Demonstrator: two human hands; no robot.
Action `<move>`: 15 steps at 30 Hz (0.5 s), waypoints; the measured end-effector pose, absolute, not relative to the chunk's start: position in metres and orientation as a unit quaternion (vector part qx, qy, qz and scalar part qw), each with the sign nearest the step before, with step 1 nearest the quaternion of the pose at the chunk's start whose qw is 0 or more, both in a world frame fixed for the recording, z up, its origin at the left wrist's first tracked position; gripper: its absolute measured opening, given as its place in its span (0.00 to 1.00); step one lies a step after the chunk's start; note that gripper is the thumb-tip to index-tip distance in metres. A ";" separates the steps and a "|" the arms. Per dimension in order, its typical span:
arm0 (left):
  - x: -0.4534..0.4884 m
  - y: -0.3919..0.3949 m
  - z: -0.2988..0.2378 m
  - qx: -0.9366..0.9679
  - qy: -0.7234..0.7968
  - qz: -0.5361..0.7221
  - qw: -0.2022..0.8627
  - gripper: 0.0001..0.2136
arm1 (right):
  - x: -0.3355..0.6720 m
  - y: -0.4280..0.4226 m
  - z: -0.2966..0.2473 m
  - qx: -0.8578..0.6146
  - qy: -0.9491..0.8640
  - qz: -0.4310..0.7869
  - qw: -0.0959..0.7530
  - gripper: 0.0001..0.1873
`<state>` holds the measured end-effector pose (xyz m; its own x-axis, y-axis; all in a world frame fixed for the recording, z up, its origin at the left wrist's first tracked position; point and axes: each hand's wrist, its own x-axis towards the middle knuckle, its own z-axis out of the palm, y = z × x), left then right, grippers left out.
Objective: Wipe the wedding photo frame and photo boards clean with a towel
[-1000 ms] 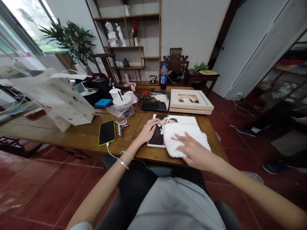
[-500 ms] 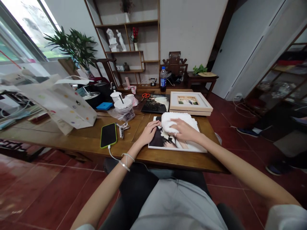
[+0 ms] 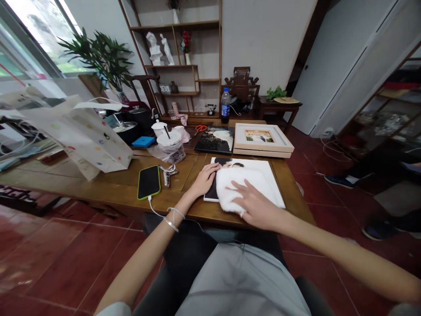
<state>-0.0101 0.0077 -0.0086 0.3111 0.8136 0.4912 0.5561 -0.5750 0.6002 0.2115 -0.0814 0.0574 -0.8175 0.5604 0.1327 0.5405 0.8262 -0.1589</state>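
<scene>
A flat photo print (image 3: 269, 180) lies on the wooden table (image 3: 115, 188) near its front edge. A white fluffy cloth (image 3: 237, 182) rests on the print's near half. My right hand (image 3: 255, 206) lies flat on the cloth with its fingers spread, pressing it down. My left hand (image 3: 205, 177) rests on the print's left edge with its fingers curled over it, holding it still.
A phone in a green case (image 3: 148, 181) with a cable lies left of my hands, beside a metal clip (image 3: 167, 172). Behind are a framed picture (image 3: 261, 139), a dark photo print (image 3: 214, 139), cups, a white paper bag (image 3: 82, 136) and a bottle (image 3: 225, 105).
My right hand has dragged the white cloth from the far end of the print back toward me. Half a second earlier it had gone the other way. The left hand stayed put.
</scene>
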 end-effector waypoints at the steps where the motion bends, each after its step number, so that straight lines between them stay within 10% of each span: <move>1: -0.010 0.008 -0.008 0.793 0.432 0.397 0.163 0.15 | 0.211 -0.093 0.059 -0.284 -0.953 0.064 0.079 0.22; 15: -0.010 0.009 -0.013 0.788 0.422 0.417 0.165 0.17 | 0.195 -0.030 0.053 -0.391 -0.914 -0.006 0.106 0.19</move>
<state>-0.0103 0.0086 -0.0133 0.2954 0.8027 0.5180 0.5274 -0.5891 0.6122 0.1952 -0.0299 0.0525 -0.6710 0.7142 0.1990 0.7167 0.6936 -0.0726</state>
